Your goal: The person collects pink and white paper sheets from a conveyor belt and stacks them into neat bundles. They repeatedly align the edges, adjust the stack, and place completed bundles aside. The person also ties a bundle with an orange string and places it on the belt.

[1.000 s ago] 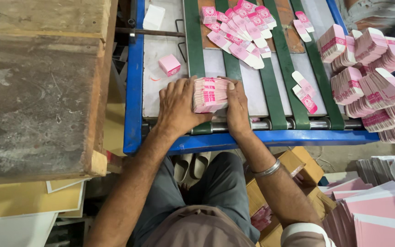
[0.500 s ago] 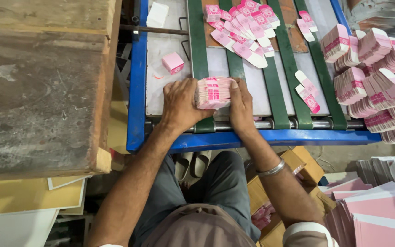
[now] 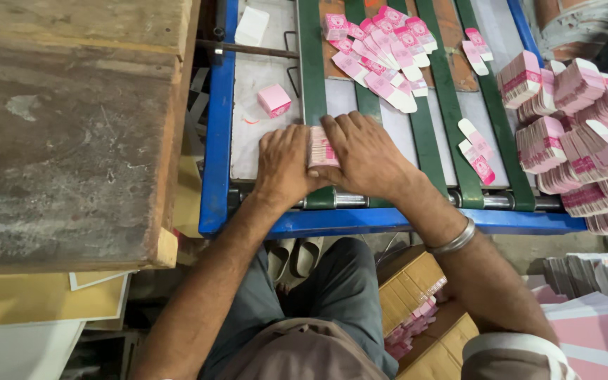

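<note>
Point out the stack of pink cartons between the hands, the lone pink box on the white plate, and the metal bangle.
stack of pink cartons (image 3: 320,148), head view, exposed top edge between both hands.
lone pink box (image 3: 274,100), head view, its top face.
metal bangle (image 3: 453,238), head view, band on the right wrist.

Flat pink-white cartons stack (image 3: 321,148) pressed between left hand (image 3: 284,167) and right hand (image 3: 366,155). Small pink box (image 3: 274,100) lay just beyond left hand. Loose flattened pink cartons (image 3: 381,60) fanned beyond right hand. Bundled pink-white carton stacks (image 3: 575,127) piled far right of right hand. Brown cardboard box (image 3: 416,309) stood below right forearm, pink cartons inside.
</note>
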